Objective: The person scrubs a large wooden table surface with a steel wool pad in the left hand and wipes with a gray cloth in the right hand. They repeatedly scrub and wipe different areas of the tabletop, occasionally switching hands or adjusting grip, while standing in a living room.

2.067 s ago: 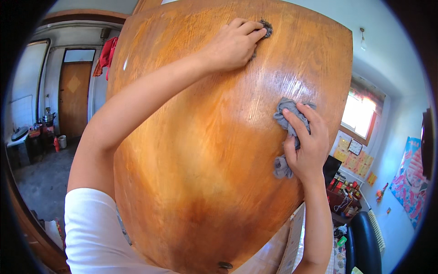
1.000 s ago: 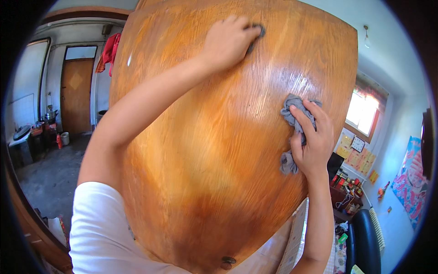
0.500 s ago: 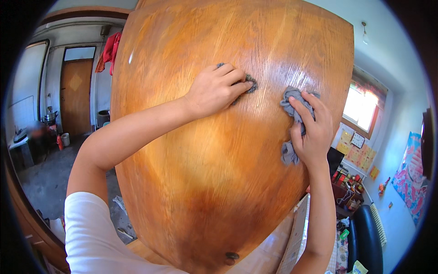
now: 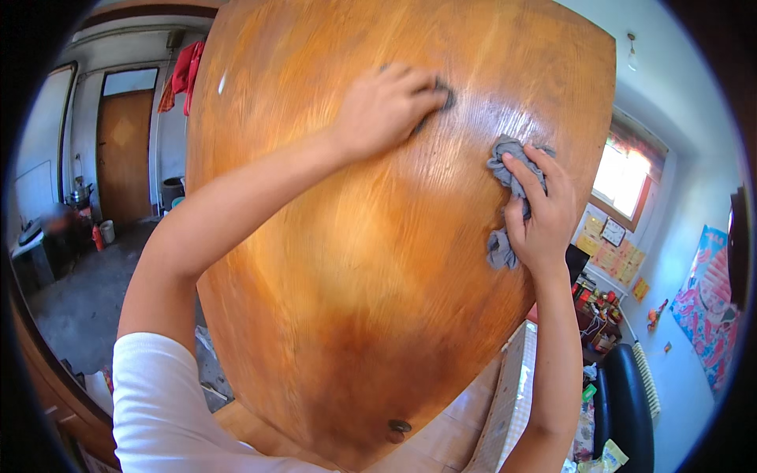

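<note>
Your left hand point(image 4: 386, 106) covers nearly all of a dark pad point(image 4: 446, 98); only a corner shows past your fingertips, so its kind is unclear. Your right hand point(image 4: 540, 213) hides the middle of the grey cloth point(image 4: 505, 165); its ends show above and below your palm. The wooden panel point(image 4: 355, 260) runs out of frame at the top, and its far edge is not visible. Items on the right-hand shelf point(image 4: 599, 303) are too small to identify. The far left corner by the stove point(image 4: 75, 193) is blurred.
</note>
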Demonstrator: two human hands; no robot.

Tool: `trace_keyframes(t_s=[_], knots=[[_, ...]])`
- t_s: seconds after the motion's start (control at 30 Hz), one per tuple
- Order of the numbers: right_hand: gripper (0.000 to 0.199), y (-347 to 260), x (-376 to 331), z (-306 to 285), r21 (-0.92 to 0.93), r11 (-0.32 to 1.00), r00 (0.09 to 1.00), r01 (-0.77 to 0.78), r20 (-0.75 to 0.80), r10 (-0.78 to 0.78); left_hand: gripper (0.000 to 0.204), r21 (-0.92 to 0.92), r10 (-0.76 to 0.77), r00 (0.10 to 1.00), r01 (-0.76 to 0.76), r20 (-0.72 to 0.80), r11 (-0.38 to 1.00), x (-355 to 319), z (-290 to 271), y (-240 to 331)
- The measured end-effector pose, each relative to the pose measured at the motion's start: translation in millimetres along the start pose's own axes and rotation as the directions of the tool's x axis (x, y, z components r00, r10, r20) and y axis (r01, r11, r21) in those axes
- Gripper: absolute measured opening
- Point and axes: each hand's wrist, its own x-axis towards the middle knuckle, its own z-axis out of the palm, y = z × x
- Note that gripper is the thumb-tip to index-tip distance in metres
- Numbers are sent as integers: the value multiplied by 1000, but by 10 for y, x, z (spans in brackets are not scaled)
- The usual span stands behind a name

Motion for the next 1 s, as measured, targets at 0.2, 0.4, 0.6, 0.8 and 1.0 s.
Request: trace_keyframes(t_s=[0.2,0.4,0.6,0.8,1.0], knots=[[55,16,10,-4,-15,1000,1000,5,19,-5,18,71,-111,993,114,-41,991,132,160,14],[56,-7,-34,7,-18,1000,1000,-10,7,10,20,35,-77,996,75,42,997,71,64,2],[55,9,2,11,13,1000,1000,4,3,-4,19,43,-142,990,142,-4,989,72,156,168],[55,-4,4,15,10,1000,1000,-10,-9,10,19,-4,-48,999,48,11,999,18,45,76],[54,6,-5,25,2,1000,1000,-9,7,9,21,22,-81,997,81,3,996,32,110,317]])
